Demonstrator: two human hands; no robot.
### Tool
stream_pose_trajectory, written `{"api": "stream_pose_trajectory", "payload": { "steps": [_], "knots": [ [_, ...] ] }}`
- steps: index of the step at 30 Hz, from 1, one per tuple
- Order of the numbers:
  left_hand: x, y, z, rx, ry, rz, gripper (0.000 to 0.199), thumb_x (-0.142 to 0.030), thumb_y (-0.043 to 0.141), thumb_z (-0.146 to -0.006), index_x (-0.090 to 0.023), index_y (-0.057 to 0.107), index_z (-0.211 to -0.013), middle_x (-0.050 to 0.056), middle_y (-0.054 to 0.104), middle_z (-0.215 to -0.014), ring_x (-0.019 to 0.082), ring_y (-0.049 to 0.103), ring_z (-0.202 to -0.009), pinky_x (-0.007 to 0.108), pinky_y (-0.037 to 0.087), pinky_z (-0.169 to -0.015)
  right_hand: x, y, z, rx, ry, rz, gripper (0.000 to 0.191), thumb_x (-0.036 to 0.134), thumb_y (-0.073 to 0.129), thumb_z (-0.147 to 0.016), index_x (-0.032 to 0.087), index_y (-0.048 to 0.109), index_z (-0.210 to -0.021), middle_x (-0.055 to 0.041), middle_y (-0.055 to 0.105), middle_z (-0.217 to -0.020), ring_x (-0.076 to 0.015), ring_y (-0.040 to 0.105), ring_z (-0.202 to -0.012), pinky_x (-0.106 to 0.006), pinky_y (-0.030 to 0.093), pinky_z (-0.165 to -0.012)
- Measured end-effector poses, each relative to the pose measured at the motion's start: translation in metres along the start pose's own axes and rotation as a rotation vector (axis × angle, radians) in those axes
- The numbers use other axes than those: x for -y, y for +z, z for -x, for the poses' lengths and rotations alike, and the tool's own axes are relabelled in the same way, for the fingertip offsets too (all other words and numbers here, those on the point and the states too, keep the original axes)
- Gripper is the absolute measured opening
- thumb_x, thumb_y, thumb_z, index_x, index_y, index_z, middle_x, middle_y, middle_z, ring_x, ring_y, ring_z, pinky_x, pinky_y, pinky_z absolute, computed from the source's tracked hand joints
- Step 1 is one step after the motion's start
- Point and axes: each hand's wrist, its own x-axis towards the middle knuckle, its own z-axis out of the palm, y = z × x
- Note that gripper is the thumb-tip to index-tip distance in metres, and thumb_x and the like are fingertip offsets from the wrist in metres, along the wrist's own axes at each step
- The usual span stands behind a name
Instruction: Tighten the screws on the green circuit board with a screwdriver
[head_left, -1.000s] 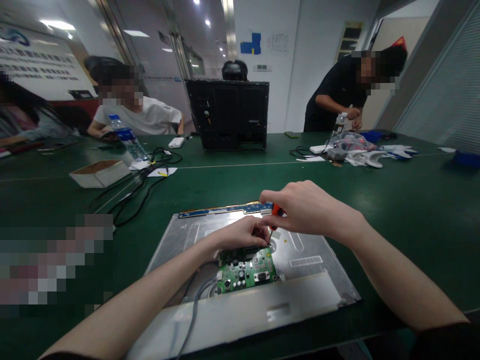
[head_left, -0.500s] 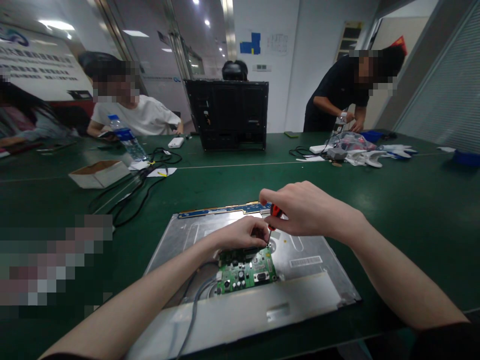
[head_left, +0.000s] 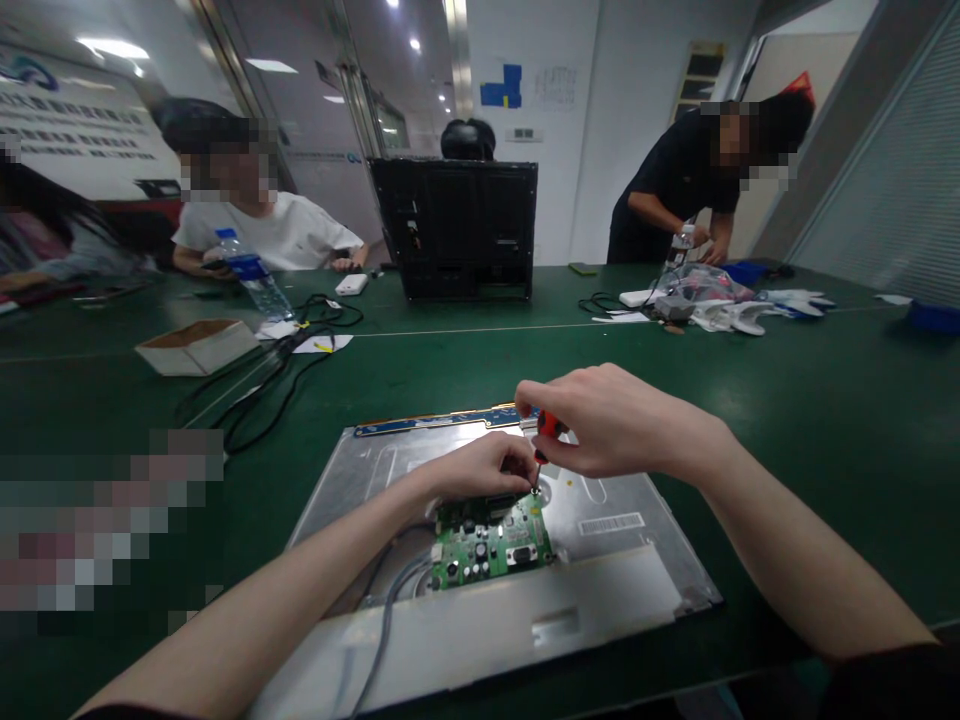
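My right hand (head_left: 592, 420) is closed round the red and black handle of a screwdriver (head_left: 550, 424). Its shaft points down to the upper right corner of a green circuit board (head_left: 487, 545). Beside the tip, my left hand (head_left: 487, 466) has its fingers curled together, thumb and forefinger close to that corner; whatever they pinch is too small to make out. The board lies on the metal back of a display panel (head_left: 622, 575). A grey cable (head_left: 386, 630) runs from the board's left side, and a narrow blue circuit strip (head_left: 420, 424) lines the panel's far edge.
A black monitor housing (head_left: 457, 230) stands across the green table (head_left: 787, 440). Left are an open box (head_left: 196, 350), black cables (head_left: 277, 370) and a water bottle (head_left: 255, 275). Gloves (head_left: 739, 315) and a plastic bag (head_left: 705, 282) lie right. Other people are around the table.
My right hand has shifted very slightly on the screwdriver, and the handle has turned a little. My left hand stays in place. A person across the table has moved an arm slightly.
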Motion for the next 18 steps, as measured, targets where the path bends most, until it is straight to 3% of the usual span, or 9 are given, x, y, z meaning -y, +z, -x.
{"api": "stream_pose_trajectory", "payload": {
  "steps": [5, 8, 11, 14, 18],
  "knots": [
    [-0.0020, 0.0005, 0.0006, -0.003, -0.002, -0.006, 0.003, -0.016, 0.062, -0.074, -0.015, 0.064, -0.073, -0.002, 0.060, -0.067, 0.014, 0.055, -0.065, 0.022, 0.042, -0.062, 0.0006, -0.0016, 0.0015, 0.010, -0.044, -0.058, 0.020, 0.033, 0.058, -0.086, 0.020, 0.059, -0.101, -0.0004, 0.067, -0.076, -0.0131, 0.053, -0.061, -0.024, 0.027, -0.052],
    [-0.0030, 0.0014, 0.0018, -0.013, -0.004, -0.013, 0.004, -0.018, 0.062, -0.076, -0.016, 0.065, -0.077, -0.001, 0.062, -0.072, 0.015, 0.057, -0.070, 0.024, 0.043, -0.066, -0.0002, -0.0003, 0.0002, 0.002, -0.017, -0.027, 0.024, 0.043, 0.052, -0.091, 0.022, 0.064, -0.092, 0.0008, 0.064, -0.066, -0.0123, 0.052, -0.056, -0.025, 0.023, -0.051],
    [-0.0020, 0.0020, 0.0023, -0.027, -0.009, -0.027, 0.003, -0.017, 0.062, -0.075, -0.016, 0.064, -0.078, 0.000, 0.063, -0.075, 0.016, 0.058, -0.073, 0.024, 0.044, -0.068, 0.0001, -0.0002, -0.0004, 0.006, 0.004, 0.020, 0.028, 0.038, 0.046, -0.095, 0.021, 0.064, -0.082, 0.0006, 0.062, -0.063, -0.0112, 0.048, -0.052, -0.026, 0.021, -0.049],
    [-0.0006, 0.0018, 0.0019, -0.027, -0.013, -0.040, 0.003, -0.017, 0.063, -0.075, -0.015, 0.064, -0.077, 0.000, 0.063, -0.075, 0.015, 0.057, -0.071, 0.024, 0.043, -0.066, 0.0019, -0.0025, 0.0013, 0.016, 0.010, 0.014, 0.016, 0.032, 0.050, -0.090, 0.020, 0.059, -0.095, -0.0004, 0.064, -0.069, -0.0116, 0.047, -0.053, -0.025, 0.023, -0.049],
    [-0.0005, 0.0009, 0.0012, -0.019, -0.012, -0.045, 0.002, -0.016, 0.063, -0.074, -0.015, 0.063, -0.072, -0.002, 0.060, -0.068, 0.014, 0.055, -0.066, 0.023, 0.041, -0.062, 0.0044, -0.0049, 0.0035, 0.037, -0.029, -0.057, 0.021, 0.025, 0.054, -0.085, 0.018, 0.052, -0.104, -0.0023, 0.067, -0.082, -0.0128, 0.051, -0.060, -0.024, 0.027, -0.051]
  ]
}}
